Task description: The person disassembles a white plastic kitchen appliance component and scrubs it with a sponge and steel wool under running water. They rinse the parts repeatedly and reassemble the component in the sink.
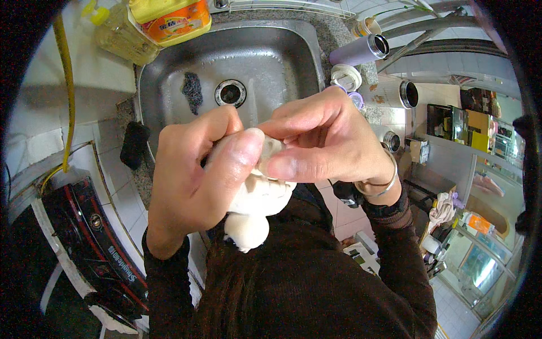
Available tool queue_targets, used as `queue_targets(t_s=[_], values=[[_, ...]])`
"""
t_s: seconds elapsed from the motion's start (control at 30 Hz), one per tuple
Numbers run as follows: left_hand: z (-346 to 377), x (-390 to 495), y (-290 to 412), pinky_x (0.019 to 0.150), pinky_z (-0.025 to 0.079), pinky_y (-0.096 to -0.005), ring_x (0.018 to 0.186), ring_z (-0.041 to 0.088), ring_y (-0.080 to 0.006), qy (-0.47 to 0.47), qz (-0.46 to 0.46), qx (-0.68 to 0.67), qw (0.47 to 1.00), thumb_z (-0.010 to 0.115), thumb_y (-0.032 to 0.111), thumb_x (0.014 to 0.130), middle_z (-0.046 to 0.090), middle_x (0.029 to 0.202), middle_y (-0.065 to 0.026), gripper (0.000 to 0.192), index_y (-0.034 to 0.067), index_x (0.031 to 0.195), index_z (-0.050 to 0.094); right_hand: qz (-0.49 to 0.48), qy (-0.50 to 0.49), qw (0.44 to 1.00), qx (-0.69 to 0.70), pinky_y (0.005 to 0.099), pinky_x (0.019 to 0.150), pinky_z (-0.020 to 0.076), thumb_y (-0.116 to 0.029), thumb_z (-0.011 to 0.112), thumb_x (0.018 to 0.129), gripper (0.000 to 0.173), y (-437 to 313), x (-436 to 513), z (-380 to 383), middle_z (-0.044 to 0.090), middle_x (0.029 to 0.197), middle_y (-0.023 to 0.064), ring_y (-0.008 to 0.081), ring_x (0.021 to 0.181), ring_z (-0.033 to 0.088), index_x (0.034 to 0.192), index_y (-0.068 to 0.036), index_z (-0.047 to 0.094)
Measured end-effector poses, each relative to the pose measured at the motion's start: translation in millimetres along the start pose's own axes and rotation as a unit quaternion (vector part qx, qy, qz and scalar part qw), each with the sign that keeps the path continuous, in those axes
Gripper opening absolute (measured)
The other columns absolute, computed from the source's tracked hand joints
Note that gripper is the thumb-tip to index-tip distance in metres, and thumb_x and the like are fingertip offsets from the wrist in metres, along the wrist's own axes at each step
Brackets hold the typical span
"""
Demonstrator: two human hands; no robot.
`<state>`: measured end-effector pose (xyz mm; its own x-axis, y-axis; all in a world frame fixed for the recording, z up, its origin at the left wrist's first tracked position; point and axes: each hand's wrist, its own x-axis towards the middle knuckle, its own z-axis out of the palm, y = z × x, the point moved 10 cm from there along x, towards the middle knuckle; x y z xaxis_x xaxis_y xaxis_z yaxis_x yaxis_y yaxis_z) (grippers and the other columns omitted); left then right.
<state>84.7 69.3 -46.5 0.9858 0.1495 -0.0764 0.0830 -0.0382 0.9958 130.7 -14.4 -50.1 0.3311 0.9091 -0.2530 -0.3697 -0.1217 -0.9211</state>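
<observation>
Both hands meet over the near edge of the sink around a pale, creamy-white object point(264, 197). Folds or ridges mark its middle, and a smooth round lobe point(247, 231) hangs at its lower end; its exact kind is unclear. My left hand point(197, 169) grips it from the left, thumb laid along the top. From the right, my right hand point(326, 140) pinches its upper part between thumb and fingers. The fingers cover much of that upper part.
Beyond my hands is a stainless steel sink point(271, 36) with a drain point(230, 94) and a dark scouring pad point(192, 93). Yellow-capped bottles point(127, 42) stand at the back left. A purple flask point(353, 51) and white lid point(346, 77) are at right, a gas stove point(95, 237) at left.
</observation>
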Motion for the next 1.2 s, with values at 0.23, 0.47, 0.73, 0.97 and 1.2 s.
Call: queue_targets(t_s=[0.23,0.47,0.73,0.97,1.2], values=[[0.0,0.7,9.7,0.044,0.029,-0.0242,0.05,0.036,-0.0041,0.004,0.058,0.029,0.998,0.058,0.02,0.082,0.043,0.051,-0.0025,0.028,0.002,0.064,0.047,0.019,0.015,0.999,0.048,0.0214,0.057,0.0366,-0.009,0.071,0.071,0.028,5.2,-0.3,-2.0,0.061,0.074,0.0055,0.0074,0.066,0.051,0.096,0.006,0.067],[-3.8,-3.5,12.4,0.045,0.033,-0.024,0.049,0.042,-0.0058,0.005,0.063,0.0,0.998,0.056,0.018,0.082,0.05,0.054,-0.0028,0.025,0.002,0.064,0.048,0.001,-0.003,1.0,0.026,0.0232,0.059,0.0386,-0.01,0.067,0.076,0.024,2.4,-0.9,0.4,0.062,0.076,0.0073,0.0088,0.067,0.052,0.093,0.007,0.067],[1.3,8.7,-44.0,0.052,0.035,-0.0236,0.064,0.043,-0.0052,0.105,0.042,-0.068,0.991,0.037,0.029,0.097,0.048,0.07,0.0003,0.031,0.004,0.082,0.048,-0.147,0.088,0.978,-0.122,0.028,0.089,0.0419,-0.022,0.088,0.056,0.077,21.5,-7.6,-18.6,0.057,0.104,0.0033,0.0133,0.098,0.054,0.119,-0.003,0.046],[-1.1,23.1,-257.3,0.081,0.045,-0.035,0.096,0.055,-0.0247,0.012,-0.167,0.093,0.982,0.049,0.031,0.093,0.052,0.114,-0.0131,0.036,0.005,0.117,0.048,0.009,0.271,0.962,-0.031,0.0248,0.074,0.0486,-0.011,0.075,0.072,0.042,103.1,-29.0,-93.2,0.06,0.092,0.0012,0.0087,0.084,0.058,0.103,-0.006,0.047],[-108.0,33.6,-386.2,0.097,0.036,-0.0439,0.125,0.031,-0.0437,0.162,-0.171,0.426,0.874,0.066,0.013,0.077,0.012,0.142,-0.0283,0.064,0.019,0.134,0.037,-0.084,0.245,0.961,-0.093,0.0241,0.075,0.0445,-0.008,0.078,0.067,0.043,81.7,-32.6,-87.0,0.057,0.092,-0.0004,0.0075,0.084,0.054,0.1,-0.007,0.05]])
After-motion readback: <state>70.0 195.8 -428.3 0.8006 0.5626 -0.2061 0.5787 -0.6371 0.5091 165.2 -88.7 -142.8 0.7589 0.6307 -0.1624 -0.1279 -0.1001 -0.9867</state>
